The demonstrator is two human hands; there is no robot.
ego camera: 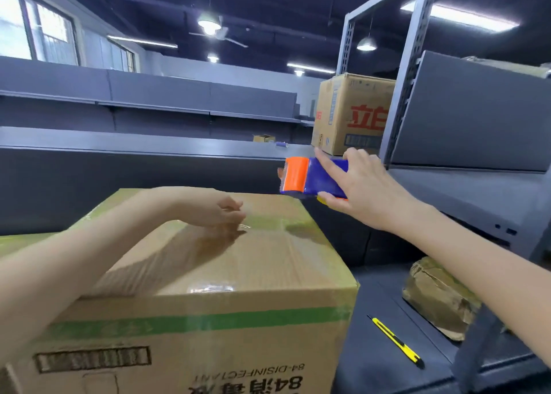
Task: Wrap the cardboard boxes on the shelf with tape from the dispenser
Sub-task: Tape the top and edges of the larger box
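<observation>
- The big brown cardboard box with a green stripe [208, 274] sits at 6 o'clock, close to the person, on the dark grey metal shelf [375, 286].
- Its top and front look shiny and a bit wrinkly. I think clear tape is already stuck over them.
- The right hand [363, 184] grips the blue and orange plastic tape dispenser [310, 178]. The thumb is under it and one finger lies along the top.
- The dispenser is up in the air, off the box, at 1 o'clock from the box's far corner. I cannot see a strip of tape running from it to the box.
- The left hand [220, 211] is over the far part of the box top, at 12 o'clock on the box, with its fingers softly curled. I cannot tell if it pinches a bit of tape or holds nothing.
- A second brown cardboard box with red letters [351, 116] stands farther back at 1 o'clock. I cannot tell if it has tape on it.
- A yellow and black plastic cutter knife [396, 343] lies on the shelf at 4 o'clock.
- I think this box is mostly done and the far box may still need wrapping.
</observation>
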